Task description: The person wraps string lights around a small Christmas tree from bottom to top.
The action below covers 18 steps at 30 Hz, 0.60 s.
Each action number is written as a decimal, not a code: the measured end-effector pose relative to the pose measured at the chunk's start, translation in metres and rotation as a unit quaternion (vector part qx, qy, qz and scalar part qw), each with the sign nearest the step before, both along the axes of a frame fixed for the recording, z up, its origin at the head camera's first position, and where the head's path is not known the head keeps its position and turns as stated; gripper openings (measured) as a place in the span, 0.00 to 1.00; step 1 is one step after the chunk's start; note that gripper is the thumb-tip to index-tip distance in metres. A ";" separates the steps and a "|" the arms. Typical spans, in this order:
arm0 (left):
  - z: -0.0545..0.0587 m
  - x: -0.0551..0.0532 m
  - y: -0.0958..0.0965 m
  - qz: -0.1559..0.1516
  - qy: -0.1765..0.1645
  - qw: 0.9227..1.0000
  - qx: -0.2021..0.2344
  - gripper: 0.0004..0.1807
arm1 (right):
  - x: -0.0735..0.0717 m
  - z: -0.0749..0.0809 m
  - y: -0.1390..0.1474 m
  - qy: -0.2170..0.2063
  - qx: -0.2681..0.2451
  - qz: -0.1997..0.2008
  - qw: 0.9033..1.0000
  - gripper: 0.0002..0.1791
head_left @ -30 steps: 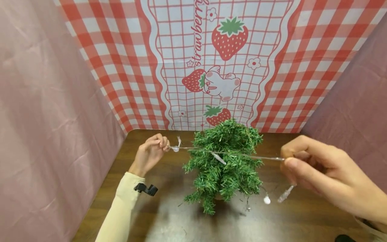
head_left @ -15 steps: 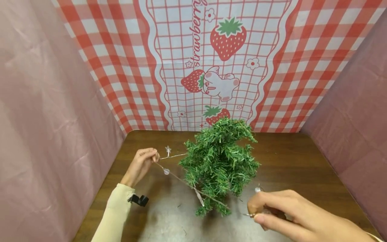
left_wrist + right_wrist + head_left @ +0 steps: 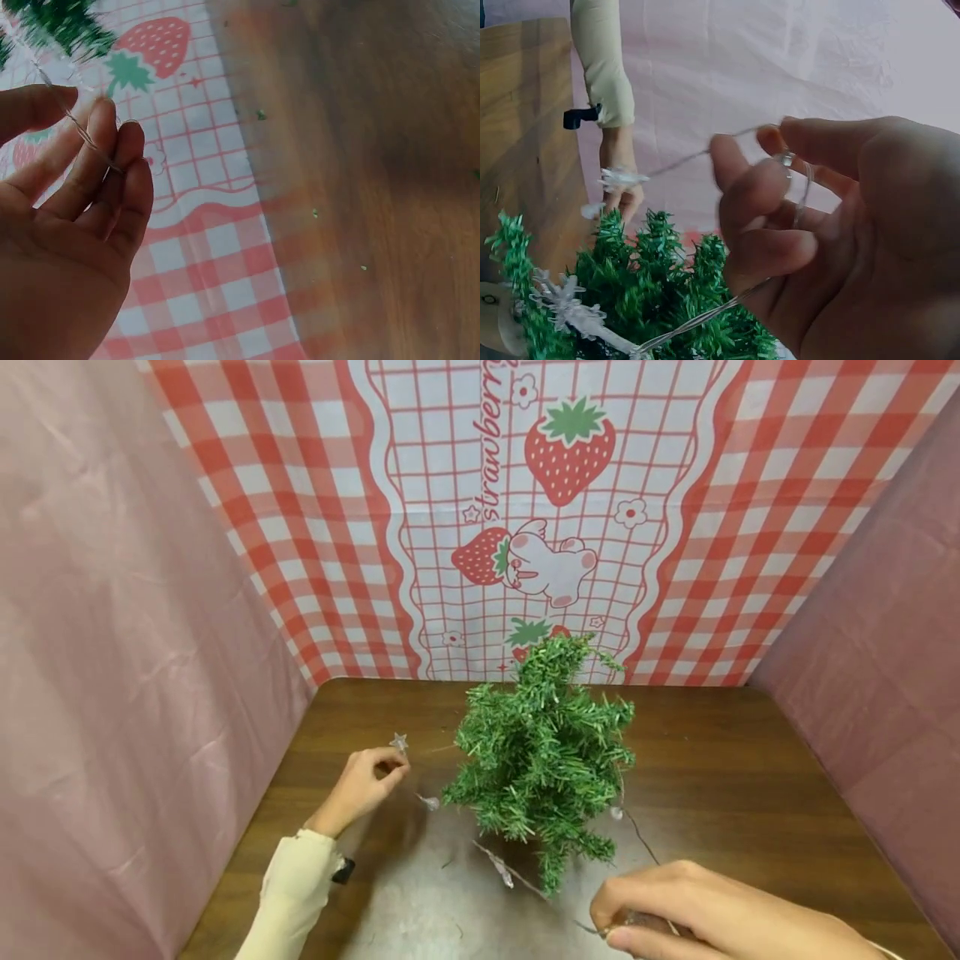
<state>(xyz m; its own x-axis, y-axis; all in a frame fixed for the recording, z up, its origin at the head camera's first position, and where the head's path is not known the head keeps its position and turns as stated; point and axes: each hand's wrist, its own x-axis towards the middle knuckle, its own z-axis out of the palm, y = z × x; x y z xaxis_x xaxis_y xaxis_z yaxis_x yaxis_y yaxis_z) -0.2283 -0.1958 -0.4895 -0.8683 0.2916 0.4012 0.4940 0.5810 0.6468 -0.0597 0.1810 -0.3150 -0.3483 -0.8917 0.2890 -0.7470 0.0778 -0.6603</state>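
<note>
A small green artificial Christmas tree (image 3: 540,760) stands on the table, with a string of fairy lights (image 3: 526,884) running low across its front. At the tree's left, my left hand (image 3: 363,789) holds the thin wire between thumb and fingers; a clear star-shaped light (image 3: 399,742) sticks up beside it. My right hand (image 3: 675,906) pinches another stretch of wire at the front right. In the right wrist view the wire crosses my curled fingers (image 3: 761,191), and a snowflake light (image 3: 570,304) hangs near the branches. Branches hide the wire behind the tree.
The brown wooden table (image 3: 720,760) reaches back to a strawberry-print checked cloth (image 3: 300,527). Pink curtains (image 3: 112,652) flank both sides. Small green bits lie on the table. A black wrist mount (image 3: 342,870) sits on the left sleeve.
My right hand has moved left and down towards the front, and my left hand slightly down. The wire, earlier taut across the tree's upper part, now hangs lower. The tree looks turned.
</note>
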 end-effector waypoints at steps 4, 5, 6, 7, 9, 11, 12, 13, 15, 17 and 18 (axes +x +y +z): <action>-0.006 0.005 0.005 -0.002 0.008 1.000 -0.029 0.17 | 0.000 -0.005 0.005 0.014 0.032 -0.013 0.999 0.16; -0.008 0.006 0.007 0.004 0.017 0.999 -0.045 0.20 | 0.000 -0.006 0.006 0.014 0.033 -0.012 0.999 0.16; -0.009 0.008 0.010 0.011 0.025 0.998 -0.061 0.21 | 0.000 -0.006 0.008 0.014 0.034 -0.012 0.999 0.16; -0.009 0.010 0.012 0.020 0.032 0.996 -0.078 0.22 | 0.001 -0.007 0.010 0.012 0.036 -0.015 0.999 0.16; -0.008 0.014 0.016 0.037 0.054 0.992 -0.111 0.21 | 0.001 -0.008 0.013 0.002 0.031 -0.012 0.999 0.16; -0.007 0.019 0.020 0.045 0.069 0.987 -0.137 0.17 | 0.002 -0.008 0.016 -0.017 0.026 -0.009 0.999 0.17; -0.005 0.022 0.022 0.043 0.073 0.986 -0.144 0.16 | 0.003 -0.008 0.018 -0.023 0.024 -0.009 0.999 0.18; -0.004 0.026 0.023 0.039 0.075 0.985 -0.152 0.15 | 0.004 -0.008 0.020 -0.029 0.026 -0.011 0.999 0.18; -0.002 0.032 0.025 0.028 0.078 0.983 -0.163 0.14 | 0.006 -0.007 0.025 -0.055 0.028 -0.013 0.998 0.19; -0.001 0.038 0.027 0.017 0.078 0.983 -0.168 0.16 | 0.007 -0.007 0.031 -0.055 0.025 -0.018 0.998 0.18; 0.000 0.041 0.028 0.013 0.077 0.983 -0.168 0.17 | 0.007 -0.007 0.034 -0.056 0.023 -0.021 0.998 0.19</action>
